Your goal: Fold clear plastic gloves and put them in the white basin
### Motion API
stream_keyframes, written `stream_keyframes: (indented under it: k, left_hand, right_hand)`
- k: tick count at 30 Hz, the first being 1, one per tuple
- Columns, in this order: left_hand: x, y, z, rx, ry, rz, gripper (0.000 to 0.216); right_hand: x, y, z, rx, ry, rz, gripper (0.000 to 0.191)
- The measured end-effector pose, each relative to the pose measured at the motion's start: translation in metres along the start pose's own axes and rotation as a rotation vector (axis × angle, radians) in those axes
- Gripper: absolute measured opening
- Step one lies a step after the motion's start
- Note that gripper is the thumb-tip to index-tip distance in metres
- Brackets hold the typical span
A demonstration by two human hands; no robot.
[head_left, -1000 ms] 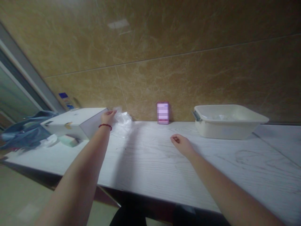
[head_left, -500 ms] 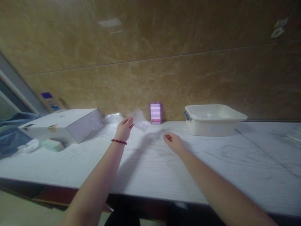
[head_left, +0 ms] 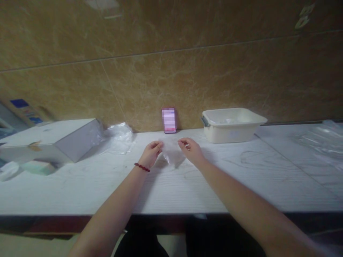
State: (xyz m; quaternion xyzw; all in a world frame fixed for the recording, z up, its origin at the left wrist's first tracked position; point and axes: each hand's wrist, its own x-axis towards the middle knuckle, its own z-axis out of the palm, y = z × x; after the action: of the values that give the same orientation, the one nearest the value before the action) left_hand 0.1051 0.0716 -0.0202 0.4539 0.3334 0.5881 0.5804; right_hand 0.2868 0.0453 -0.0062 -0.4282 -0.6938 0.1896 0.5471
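A small clear plastic bag (head_left: pixel 171 154) hangs between my two hands over the middle of the white table (head_left: pixel 230 182). My left hand (head_left: pixel 151 153), with a red bead bracelet at the wrist, pinches the bag's left top corner. Its right top corner is pinched by my right hand (head_left: pixel 190 150). Both hands are closed on the bag, just above the tabletop.
A pile of clear plastic bags (head_left: pixel 119 137) lies by a white box (head_left: pixel 50 141) at the left. A phone (head_left: pixel 169 120) leans against the brown tiled wall. A cream plastic tub (head_left: pixel 232 124) stands at the right, with clear plastic sheeting (head_left: pixel 321 137) at the far right.
My left hand drew one bag from the pile by the box and carried it right to the table's middle. My right hand rose and took its other corner. The camera turned right.
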Motion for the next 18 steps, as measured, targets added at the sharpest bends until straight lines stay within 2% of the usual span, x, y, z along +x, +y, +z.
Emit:
stream_keyframes:
  k: [8,13,18]
  left_hand:
    - [-0.006,0.000,0.006,0.031,-0.062,0.009,0.013]
    - [-0.009,-0.001,0.010,0.091,-0.080,-0.034,0.015]
    - [-0.011,-0.001,0.011,0.109,-0.085,-0.037,0.018]
  right_hand:
    - [-0.001,-0.003,0.003,0.089,0.024,0.052,0.028]
    - [-0.002,-0.006,0.002,0.013,-0.001,0.010,0.017]
    - [-0.005,-0.012,0.002,0.010,-0.030,-0.002,0.016]
